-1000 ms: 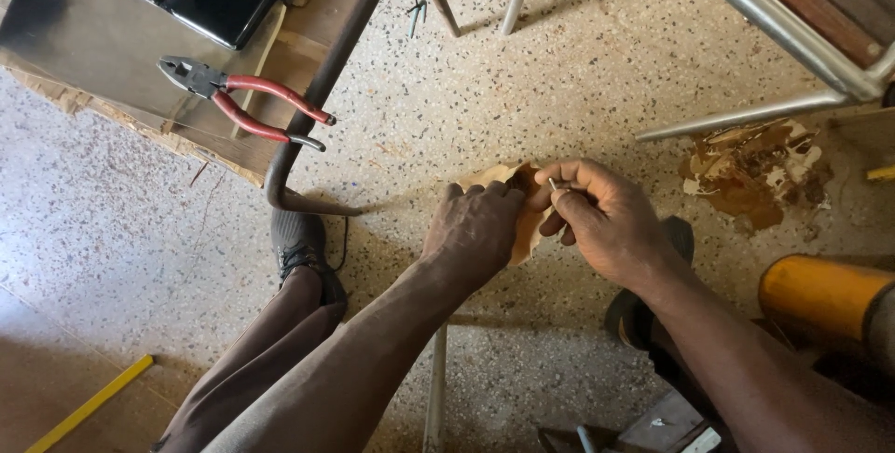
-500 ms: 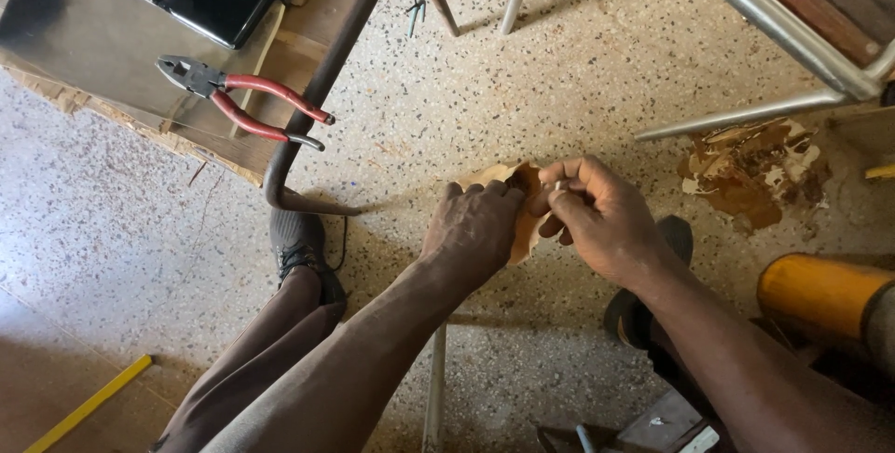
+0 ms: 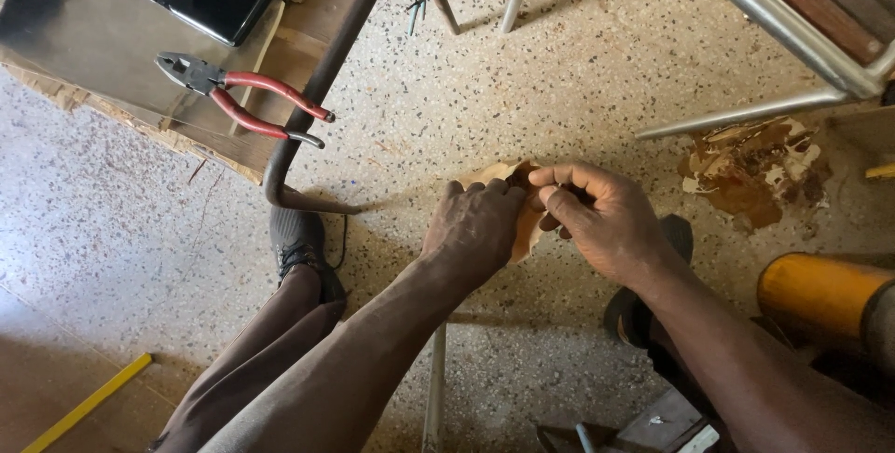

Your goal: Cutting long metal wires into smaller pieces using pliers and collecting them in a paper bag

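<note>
I see my left hand (image 3: 475, 229) and right hand (image 3: 606, 225) both pinching a small, thin, tan scrap of wood (image 3: 522, 201) between them, held above the speckled terrazzo floor (image 3: 578, 80). Red-handled pliers (image 3: 242, 99) lie well apart on a dark flat surface (image 3: 84, 43); a curved metal bar (image 3: 317, 89) runs along its edge.

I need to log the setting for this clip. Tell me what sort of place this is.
Probably a small workshop or repair spot. Red-handled pliers lie on a worn metal-topped bench, the speckled floor is stained, and both hands work a tan scrap.
</note>
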